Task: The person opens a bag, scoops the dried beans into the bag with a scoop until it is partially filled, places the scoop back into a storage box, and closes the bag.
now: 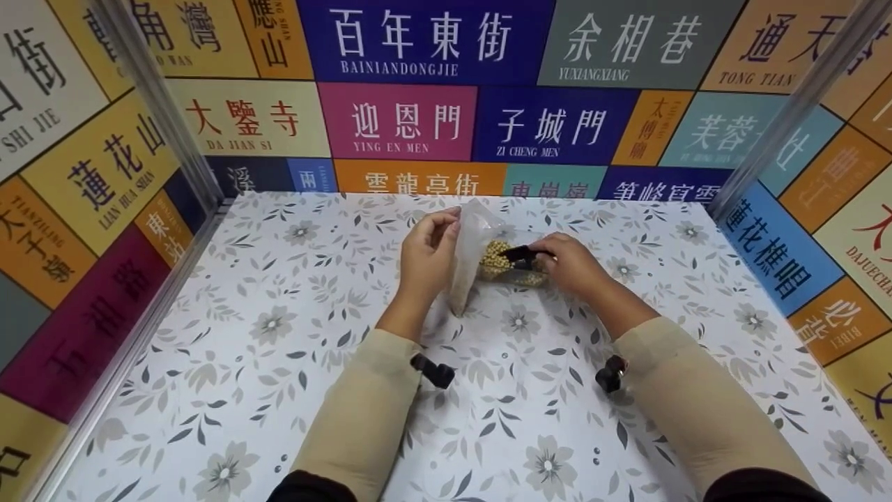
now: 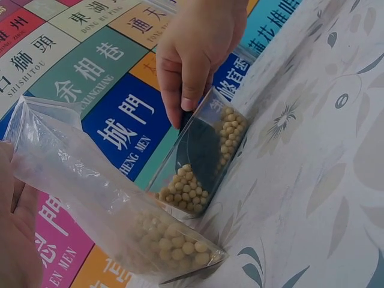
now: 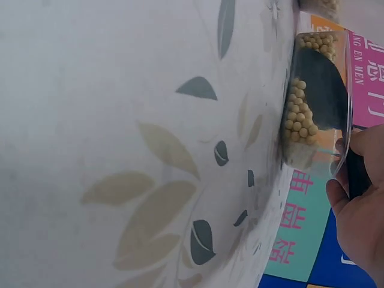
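My left hand (image 1: 425, 258) pinches the top edge of a clear plastic bag (image 1: 467, 254), which hangs upright with its lower tip at the tabletop. Soybeans (image 2: 180, 246) fill the bottom of that bag in the left wrist view. Just to the right stands a clear rectangular container (image 1: 516, 277) with more soybeans (image 1: 496, 255) in it. My right hand (image 1: 570, 261) grips the handle of a black scoop (image 3: 324, 90), whose blade is down inside the container among the beans. In the right wrist view, beans lie on both sides of the blade.
A white table cover (image 1: 279, 404) with grey flowers and leaves lies under everything. Panels (image 1: 397, 122) of coloured street-name signs wall in the back and both sides, with metal posts (image 1: 174, 104) at the corners.
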A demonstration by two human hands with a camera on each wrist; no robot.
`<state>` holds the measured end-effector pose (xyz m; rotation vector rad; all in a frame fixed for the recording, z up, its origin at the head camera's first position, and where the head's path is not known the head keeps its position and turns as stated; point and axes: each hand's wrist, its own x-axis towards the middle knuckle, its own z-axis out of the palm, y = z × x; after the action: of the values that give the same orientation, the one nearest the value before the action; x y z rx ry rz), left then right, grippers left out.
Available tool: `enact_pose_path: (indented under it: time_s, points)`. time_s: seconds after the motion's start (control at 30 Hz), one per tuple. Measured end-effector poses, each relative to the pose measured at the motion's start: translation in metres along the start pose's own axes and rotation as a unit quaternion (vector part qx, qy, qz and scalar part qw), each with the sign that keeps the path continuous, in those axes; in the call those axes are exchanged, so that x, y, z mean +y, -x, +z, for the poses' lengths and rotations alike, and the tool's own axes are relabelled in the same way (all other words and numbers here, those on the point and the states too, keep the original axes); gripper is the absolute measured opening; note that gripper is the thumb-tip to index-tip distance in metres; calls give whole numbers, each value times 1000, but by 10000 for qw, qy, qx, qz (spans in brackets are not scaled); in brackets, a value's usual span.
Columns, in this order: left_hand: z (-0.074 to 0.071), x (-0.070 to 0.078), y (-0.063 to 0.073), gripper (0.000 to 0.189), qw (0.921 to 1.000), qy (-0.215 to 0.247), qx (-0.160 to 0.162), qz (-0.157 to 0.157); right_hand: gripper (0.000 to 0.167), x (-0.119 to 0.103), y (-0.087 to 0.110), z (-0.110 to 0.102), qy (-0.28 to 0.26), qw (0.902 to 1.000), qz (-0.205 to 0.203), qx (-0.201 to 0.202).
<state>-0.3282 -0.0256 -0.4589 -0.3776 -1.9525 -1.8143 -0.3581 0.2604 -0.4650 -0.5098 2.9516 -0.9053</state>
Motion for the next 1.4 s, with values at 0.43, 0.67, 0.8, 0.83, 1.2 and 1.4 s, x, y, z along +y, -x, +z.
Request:
enact_pose_path:
  time_s: [0.43, 0.67, 0.8, 0.83, 1.2, 1.4]
  points:
    - [1, -2, 1, 17, 9998, -52, 6, 213, 34, 5, 0, 8, -592, 9978, 254, -157]
    - [1, -1, 1, 13, 9998, 21, 25, 181, 34, 8, 1, 7, -724, 9967, 334, -164]
    - [2, -1, 0, 13, 9999, 86, 5, 146, 33, 10, 2, 7, -794, 9964, 290, -111]
    - [2, -1, 0, 13, 9999, 96, 4, 127, 33, 11, 2, 7, -817, 9963, 269, -90]
    - [0, 0, 1, 12, 10000, -12, -18, -73, 33, 16, 6, 8, -1069, 9940, 119, 182]
    - [-1, -1, 1, 14, 9999, -80, 20, 104, 36, 18, 9, 4, -1270, 9914, 214, 247]
